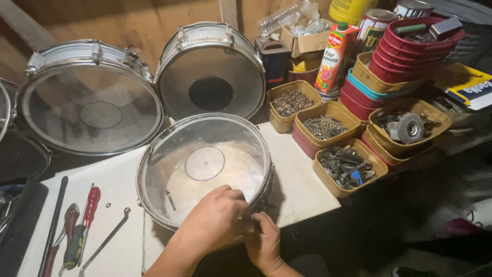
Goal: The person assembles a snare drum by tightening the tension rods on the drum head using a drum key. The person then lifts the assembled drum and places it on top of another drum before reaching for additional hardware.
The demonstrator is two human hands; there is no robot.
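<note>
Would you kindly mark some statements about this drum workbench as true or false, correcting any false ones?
1. Both hands are at the near rim of the clear-headed snare drum. True: the left hand and right hand meet at its near edge.
2. A red-handled screwdriver lies on the white board to the left of that drum. True.
3. The tubs on the right are all empty. False: the yellow tubs hold screws and other metal hardware.
4. The juice carton lies flat on the board. False: it stands upright behind the tubs.
5. Two more drums lean at the back. True.
</note>
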